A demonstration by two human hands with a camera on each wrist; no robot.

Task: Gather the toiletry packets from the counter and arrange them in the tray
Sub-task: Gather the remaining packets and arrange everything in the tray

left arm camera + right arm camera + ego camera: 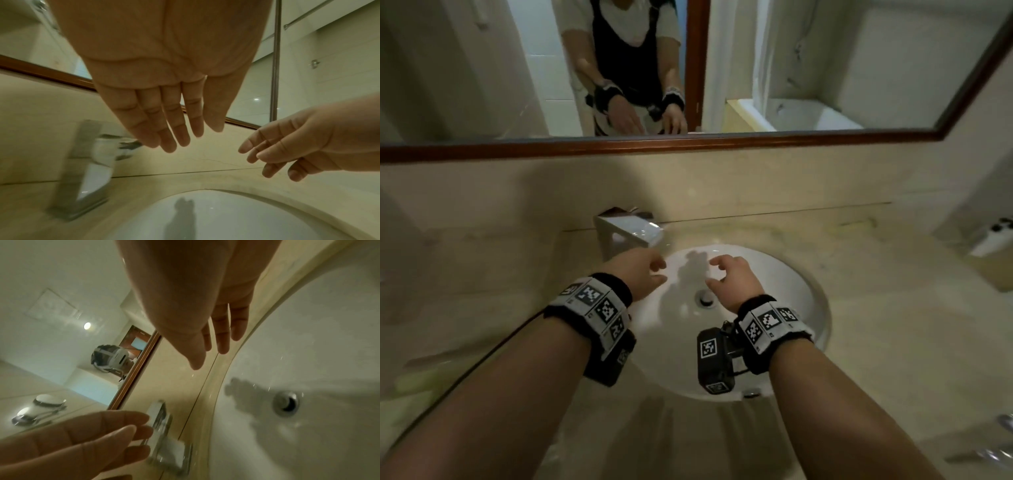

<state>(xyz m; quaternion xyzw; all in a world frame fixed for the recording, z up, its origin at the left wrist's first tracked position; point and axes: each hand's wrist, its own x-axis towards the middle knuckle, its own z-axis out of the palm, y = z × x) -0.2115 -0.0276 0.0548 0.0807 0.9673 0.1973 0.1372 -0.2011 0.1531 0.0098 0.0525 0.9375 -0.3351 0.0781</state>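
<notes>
Both my hands hover over the white sink basin [784, 291], and neither holds anything. My left hand [645, 270] is over the basin's left rim, close to the chrome faucet [630, 231], its fingers straight and together in the left wrist view [170, 129]. My right hand [729, 277] hangs above the drain [705, 298] with loosely bent fingers [218, 337]. A gap separates the two hands. I cannot make out any toiletry packet or tray for certain. A blurred white item with dark spots [993, 238] lies at the counter's far right.
The beige stone counter [876, 342] surrounds the basin, with a wood-framed mirror [688, 144] on the wall behind. A blurred pale green shape [417, 380] lies at the counter's left front. Something metallic [993, 445] shows at the bottom right.
</notes>
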